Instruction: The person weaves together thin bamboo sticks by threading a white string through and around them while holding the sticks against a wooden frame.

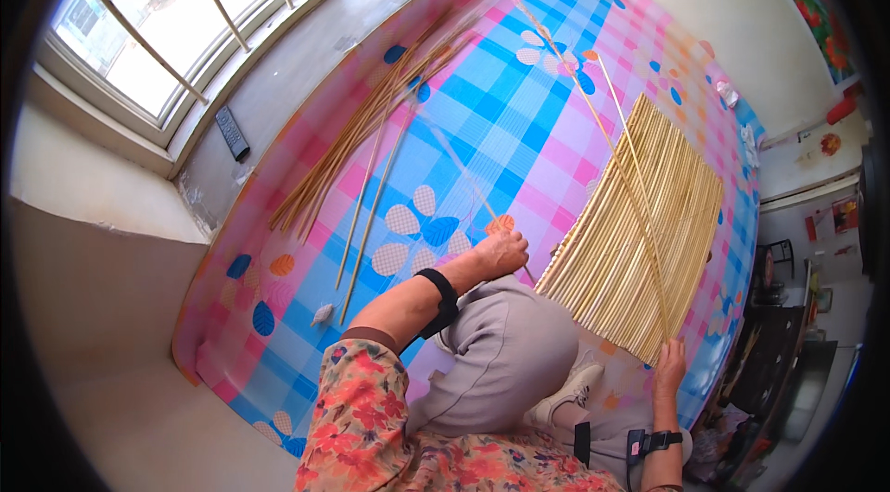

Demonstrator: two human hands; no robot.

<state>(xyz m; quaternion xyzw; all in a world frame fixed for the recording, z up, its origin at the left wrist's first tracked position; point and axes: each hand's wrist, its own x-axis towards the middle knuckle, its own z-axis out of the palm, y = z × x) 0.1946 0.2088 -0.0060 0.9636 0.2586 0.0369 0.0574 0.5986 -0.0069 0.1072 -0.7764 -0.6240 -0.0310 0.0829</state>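
Note:
My left hand [502, 251] is closed on a thin reed stick [476, 187] angled up toward the upper left, over the checked floral sheet [556, 158]. My right hand [669, 364] pinches the lower end of a long reed [581, 94] at the bottom edge of a woven reed mat [593, 269]. A shorter pale reed [609, 84] also crosses the mat's upper left side. A loose bundle of long reeds [343, 149] lies to the left, with separate sticks beside it. My bent leg in grey trousers [501, 353] is beside the mat.
A barred window [158, 47] and a sill with a black remote [232, 134] run along the left. A pale wall [742, 38] bounds the back right. Dark shelving with assorted items [769, 353] stands at the far right. My shoe [565, 390] rests below the mat.

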